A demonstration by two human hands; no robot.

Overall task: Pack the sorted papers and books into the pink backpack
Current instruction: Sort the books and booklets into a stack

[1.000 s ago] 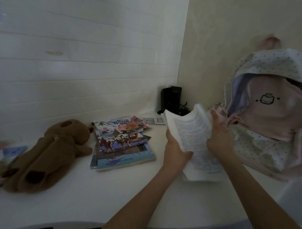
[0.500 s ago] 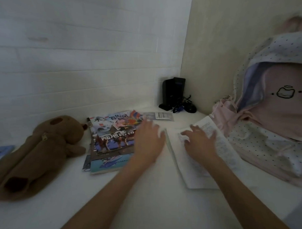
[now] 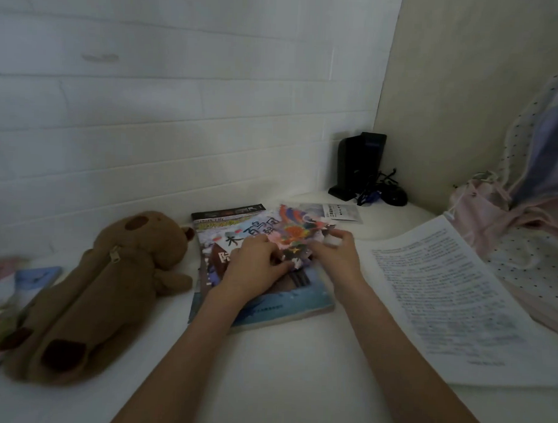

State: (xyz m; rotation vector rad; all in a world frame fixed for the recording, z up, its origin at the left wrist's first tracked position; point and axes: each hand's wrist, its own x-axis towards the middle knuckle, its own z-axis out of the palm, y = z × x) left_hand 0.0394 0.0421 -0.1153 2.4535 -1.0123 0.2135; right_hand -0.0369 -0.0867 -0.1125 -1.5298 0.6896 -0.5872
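Both hands were down on the stack of books (image 3: 263, 274) at the middle of the frame, gathering it for the bag.

To lift it cleanly, I judged the covers wanted squaring first, then a grip under the bottom book with thumbs on top, so the loose colourful booklets did not slide. The left hand (image 3: 256, 267) lay on the top cover with its fingers (image 3: 280, 270) curled, seemingly pinching an edge, though the dim blur left that uncertain. The right hand (image 3: 336, 254) had its fingers (image 3: 341, 237) half bent, touching the bright booklet, closed on nothing I could make out. The printed papers (image 3: 442, 299) lay flat on the counter (image 3: 281, 369) at right, just beside the pink backpack (image 3: 492, 215) at the right edge.
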